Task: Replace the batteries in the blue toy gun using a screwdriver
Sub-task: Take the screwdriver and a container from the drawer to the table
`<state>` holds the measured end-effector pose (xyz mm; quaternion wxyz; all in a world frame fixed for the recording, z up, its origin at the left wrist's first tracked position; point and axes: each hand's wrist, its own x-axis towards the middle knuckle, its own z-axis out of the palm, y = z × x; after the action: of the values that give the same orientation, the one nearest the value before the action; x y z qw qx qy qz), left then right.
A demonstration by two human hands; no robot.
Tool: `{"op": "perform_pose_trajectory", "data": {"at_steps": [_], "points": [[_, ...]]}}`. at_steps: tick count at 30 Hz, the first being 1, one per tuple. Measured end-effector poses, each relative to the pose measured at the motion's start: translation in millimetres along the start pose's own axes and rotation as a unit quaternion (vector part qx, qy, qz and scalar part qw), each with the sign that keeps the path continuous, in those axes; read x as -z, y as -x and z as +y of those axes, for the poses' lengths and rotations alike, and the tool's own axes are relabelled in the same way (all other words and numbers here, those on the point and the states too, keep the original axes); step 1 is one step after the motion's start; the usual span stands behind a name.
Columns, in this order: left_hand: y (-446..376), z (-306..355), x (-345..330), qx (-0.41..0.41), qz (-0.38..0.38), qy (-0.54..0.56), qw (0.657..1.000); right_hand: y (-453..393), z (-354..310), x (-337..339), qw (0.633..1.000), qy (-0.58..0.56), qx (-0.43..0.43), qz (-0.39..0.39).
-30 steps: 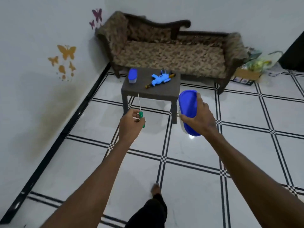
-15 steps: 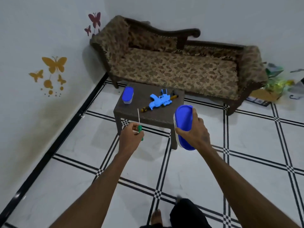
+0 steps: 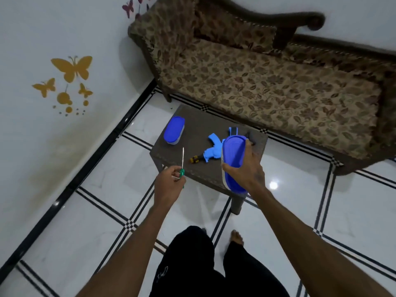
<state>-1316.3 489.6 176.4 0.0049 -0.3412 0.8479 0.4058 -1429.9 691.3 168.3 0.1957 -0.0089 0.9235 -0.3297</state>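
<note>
Gripping a blue-lidded container point(image 3: 232, 161) edge-on, the right hand point(image 3: 246, 170) has its fingers curled round the box, while the left hand point(image 3: 168, 185) pinches the green handle of a screwdriver point(image 3: 182, 166), shaft pointing to twelve o'clock

Largest first: the sofa point(image 3: 267, 82) runs along the far wall from eleven to three o'clock, close behind the small dark table point(image 3: 197, 123), so the open floor for standing lies at the table's near edge, at six o'clock, and to its right. On the table a second blue-lidded container point(image 3: 174, 133) sits toward the ten o'clock corner. The blue toy gun point(image 3: 214, 148) lies near the middle, partly hidden behind the held box, its yellow-and-black tip point(image 3: 196, 159) pointing to eight o'clock

By my reading the job has hardly begun: the gun lies untouched, no screw is out, and no batteries are visible. Bare tabletop at the near left looks enough to set things down, though the near edge is close to the gun
</note>
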Motion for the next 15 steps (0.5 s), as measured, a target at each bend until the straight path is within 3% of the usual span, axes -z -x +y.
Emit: {"op": "perform_pose_trajectory", "data": {"at_steps": [7,15], "points": [[-136.9,-7.2,-38.7,0.036,-0.009,-0.014,0.999,-139.6,-28.1,-54.4,0.999,-0.005,-0.013,-0.048],[-298.9,-90.7,-108.4,0.148,-0.059,0.002,0.987,-290.0,-54.9,-175.3,0.996,0.014,-0.062,-0.060]]}}
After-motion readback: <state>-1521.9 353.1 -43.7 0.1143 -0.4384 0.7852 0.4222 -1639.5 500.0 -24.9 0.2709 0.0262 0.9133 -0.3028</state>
